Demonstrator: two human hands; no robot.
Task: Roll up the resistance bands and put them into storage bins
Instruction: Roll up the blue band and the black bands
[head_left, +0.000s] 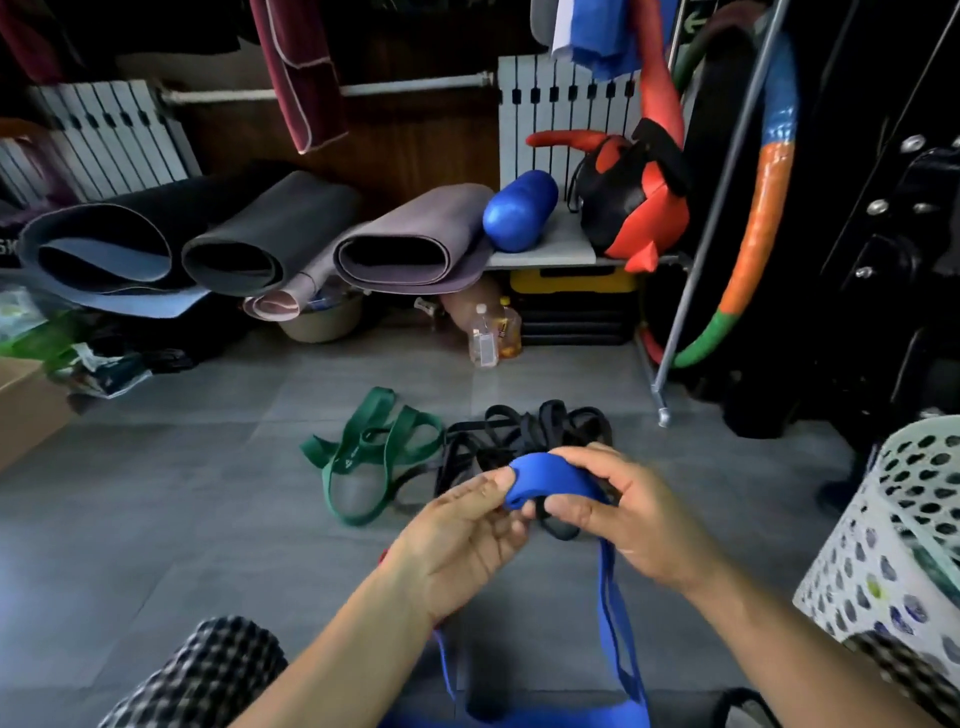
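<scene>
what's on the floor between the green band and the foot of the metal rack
A tangled pile of black bands lies between the green band and the rack foot, seen in the head view.

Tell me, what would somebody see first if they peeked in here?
First, the bright blue band in the middle, pinched between the left hand and the right hand. Beyond it, a green band and tangled black bands lie on the floor; a holey white basket stands at the right.

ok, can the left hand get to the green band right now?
Likely yes, once freed: the left hand pinches the blue band, but the green band lies uncovered on the floor just ahead, nothing between.
</scene>
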